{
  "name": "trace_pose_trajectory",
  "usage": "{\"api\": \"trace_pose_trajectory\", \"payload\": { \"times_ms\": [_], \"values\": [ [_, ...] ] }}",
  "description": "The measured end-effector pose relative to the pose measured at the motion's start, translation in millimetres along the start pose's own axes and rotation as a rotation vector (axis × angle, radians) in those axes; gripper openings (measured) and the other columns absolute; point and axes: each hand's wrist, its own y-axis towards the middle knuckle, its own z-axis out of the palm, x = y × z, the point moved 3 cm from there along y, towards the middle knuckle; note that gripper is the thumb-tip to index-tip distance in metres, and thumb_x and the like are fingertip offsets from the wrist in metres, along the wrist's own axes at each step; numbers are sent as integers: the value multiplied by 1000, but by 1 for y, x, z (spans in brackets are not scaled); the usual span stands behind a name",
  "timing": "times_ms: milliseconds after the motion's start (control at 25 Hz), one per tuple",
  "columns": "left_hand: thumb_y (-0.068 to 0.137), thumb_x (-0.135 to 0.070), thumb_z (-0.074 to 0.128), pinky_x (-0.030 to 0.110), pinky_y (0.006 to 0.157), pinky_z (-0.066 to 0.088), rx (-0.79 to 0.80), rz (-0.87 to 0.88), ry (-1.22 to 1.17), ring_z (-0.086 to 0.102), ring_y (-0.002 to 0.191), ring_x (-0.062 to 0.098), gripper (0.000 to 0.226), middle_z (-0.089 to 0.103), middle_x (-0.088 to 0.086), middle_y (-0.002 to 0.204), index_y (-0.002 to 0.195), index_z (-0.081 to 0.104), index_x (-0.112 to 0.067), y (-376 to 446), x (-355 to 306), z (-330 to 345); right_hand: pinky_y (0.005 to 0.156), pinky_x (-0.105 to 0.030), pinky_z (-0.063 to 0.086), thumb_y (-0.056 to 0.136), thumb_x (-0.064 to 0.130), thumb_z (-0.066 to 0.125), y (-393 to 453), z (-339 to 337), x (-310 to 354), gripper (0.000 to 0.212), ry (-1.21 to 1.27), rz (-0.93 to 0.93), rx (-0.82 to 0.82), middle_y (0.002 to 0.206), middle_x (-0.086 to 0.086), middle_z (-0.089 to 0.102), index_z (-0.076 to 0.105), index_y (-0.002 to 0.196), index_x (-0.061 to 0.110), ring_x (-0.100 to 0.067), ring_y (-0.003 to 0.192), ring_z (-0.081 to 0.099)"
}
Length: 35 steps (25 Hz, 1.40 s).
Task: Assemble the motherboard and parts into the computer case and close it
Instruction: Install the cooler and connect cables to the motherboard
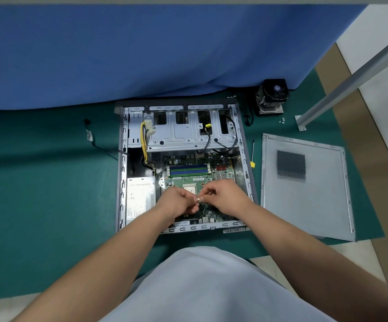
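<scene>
Both hands are meeting over the motherboard (pixel 195 177), which is lying seated inside the open computer case (pixel 123 173) on the green mat (pixel 49 182). The left hand (pixel 179 202) and the right hand (pixel 223 196) are each pinching, with curled fingers, a small pale part (pixel 198 200) held between them just above the board, near the bare CPU socket (pixel 189 188); it is too small to say whether it is a connector or a clip. To do this step well, the person is probably needing to line the piece up squarely before pressing, keeping the fingers clear of the socket and pushing straight down rather than at a tilt. Much is remaining: the heatsink fan (pixel 272 95) is standing apart beyond the case's far right corner, the screwdriver (pixel 252 156) is lying just beside the case's right wall, and the side panel (pixel 304 187) is lying flat to the right, not yet fitted.
</scene>
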Motion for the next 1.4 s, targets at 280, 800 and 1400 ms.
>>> {"api": "trace_pose_trajectory", "payload": {
  "times_ms": [280, 800, 1400],
  "values": [
    [101, -22, 62, 20, 89, 50, -117, 498, 561, 65, 101, 11, 14, 70, -7, 109, 112, 71, -23, -24, -36, -18, 83, -27, 52, 94, 18, 70, 5, -2, 4, 10, -187, 50, 46, 88, 11, 69, 73, 87, 25, -10, 84, 62],
    [102, -55, 32, 49, 127, 8, -569, 754, 1421, -3, 159, 17, 59, 3, -3, 172, 159, 26, -40, 5, -42, -85, 91, -41, 58, 100, 7, 50, 16, 24, -27, 17, -533, 213, 283, 107, -10, 61, 67, 96, 5, -24, 94, 66],
    [98, -47, 38, 47, 124, 22, -618, 774, 1377, 9, 157, 12, 73, 11, -5, 171, 163, 14, -26, 6, -41, -84, 88, -39, 59, 98, 9, 54, 24, 33, -38, 18, -453, 348, 271, 99, -2, 69, 68, 89, 15, -17, 89, 68]
  ]
}}
